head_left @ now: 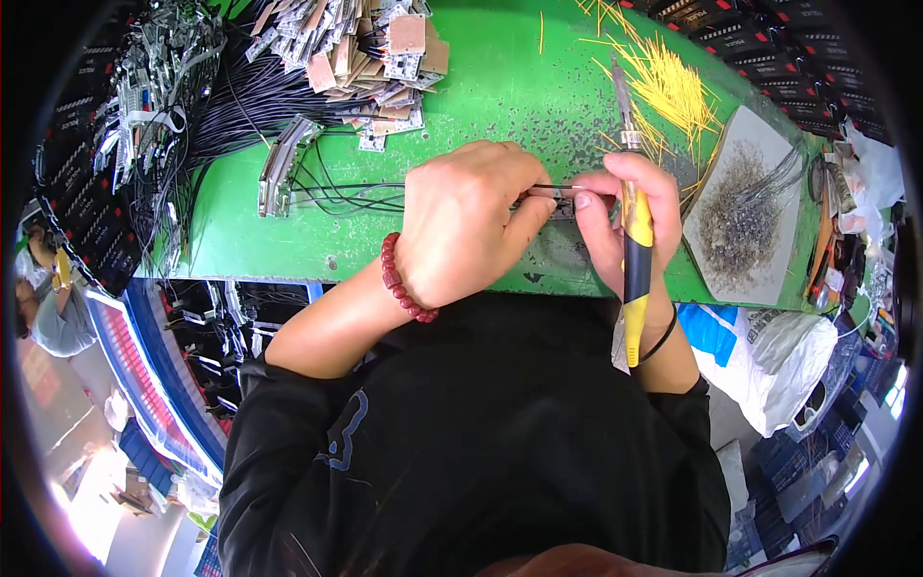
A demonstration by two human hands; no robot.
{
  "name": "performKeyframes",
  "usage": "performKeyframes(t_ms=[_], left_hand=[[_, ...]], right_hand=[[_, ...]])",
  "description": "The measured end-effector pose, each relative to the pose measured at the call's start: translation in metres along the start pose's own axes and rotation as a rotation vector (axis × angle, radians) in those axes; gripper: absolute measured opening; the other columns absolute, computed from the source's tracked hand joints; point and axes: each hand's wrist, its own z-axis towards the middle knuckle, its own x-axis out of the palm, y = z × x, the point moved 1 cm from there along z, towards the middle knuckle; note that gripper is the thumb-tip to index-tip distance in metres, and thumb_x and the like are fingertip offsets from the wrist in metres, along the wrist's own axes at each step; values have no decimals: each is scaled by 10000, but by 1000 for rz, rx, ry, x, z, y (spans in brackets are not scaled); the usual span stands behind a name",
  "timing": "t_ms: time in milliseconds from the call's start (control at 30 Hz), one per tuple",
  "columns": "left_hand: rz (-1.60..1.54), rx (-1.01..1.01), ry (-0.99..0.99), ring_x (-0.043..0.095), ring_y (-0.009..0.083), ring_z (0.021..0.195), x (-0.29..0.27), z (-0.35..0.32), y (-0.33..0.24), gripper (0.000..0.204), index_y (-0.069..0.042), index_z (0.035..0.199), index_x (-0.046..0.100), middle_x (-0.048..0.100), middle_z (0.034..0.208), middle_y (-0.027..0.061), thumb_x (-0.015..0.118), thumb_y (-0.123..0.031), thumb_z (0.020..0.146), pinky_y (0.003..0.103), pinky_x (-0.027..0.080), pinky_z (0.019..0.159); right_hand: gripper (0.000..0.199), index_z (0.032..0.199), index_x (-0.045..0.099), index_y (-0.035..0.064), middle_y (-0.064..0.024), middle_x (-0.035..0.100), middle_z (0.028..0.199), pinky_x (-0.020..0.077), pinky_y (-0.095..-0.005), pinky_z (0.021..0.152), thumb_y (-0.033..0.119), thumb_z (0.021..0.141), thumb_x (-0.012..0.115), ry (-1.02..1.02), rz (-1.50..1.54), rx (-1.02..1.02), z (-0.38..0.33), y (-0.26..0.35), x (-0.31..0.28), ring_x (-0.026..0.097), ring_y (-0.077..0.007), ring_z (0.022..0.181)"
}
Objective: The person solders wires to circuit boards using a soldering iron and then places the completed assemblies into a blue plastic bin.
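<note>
Pinching narrowly over the near side of the green table (481, 87), the left hand (471, 216) is holding slender black wires (365, 185) between thumb and fingers, and those wires are running left to a curved metallic strip (286, 165) that is lying near the wrist, while a dark length is reaching right toward the other hand. Over there the right hand (630, 207) is cradling a yellow-and-black soldering iron (637, 260), its metal tip pointing away from the body, thumb and forefinger hovering close together at the wire's end; whether they are gripping it, we cannot tell! Judging by looks, the wires are promising to be light, thin and springy, probably a touch slick, so a short pinch close to the end is offering the best control, and hard tugging is risking the joints at the strip. That strip is looking stiff but delicate where the wires are joining, so its outer edges are making the safer hold. And the iron is seeming rigid and fairly light, its handle giving the only sensible grip, since the bare metal shaft is possibly running hot
</note>
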Motion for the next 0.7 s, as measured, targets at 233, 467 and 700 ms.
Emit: performKeyframes(t_ms=[233,467,700], left_hand=[[-55,7,-17,617,265,687,-1,-5,7,85,-49,779,654,636,725,83,719,-72,730,353,488,607],[4,80,-13,613,266,696,-2,-6,6,109,-39,793,648,646,743,83,735,-41,727,337,488,628],[61,137,-24,620,247,756,24,-7,8,149,-87,780,624,647,791,48,738,-83,683,353,511,630]], right_hand=[[418,1126,603,107,-94,667,859,497,-352,710,-20,733,667,505,-142,-88,18,-21,-35,650,-253,836],[398,1076,630,173,-2,589,726,442,-358,743,130,685,696,637,-471,-399,27,-18,-30,590,-226,860],[443,1095,650,211,35,463,663,376,-344,639,232,660,731,236,-697,-239,-1,-16,-12,512,-185,716]])
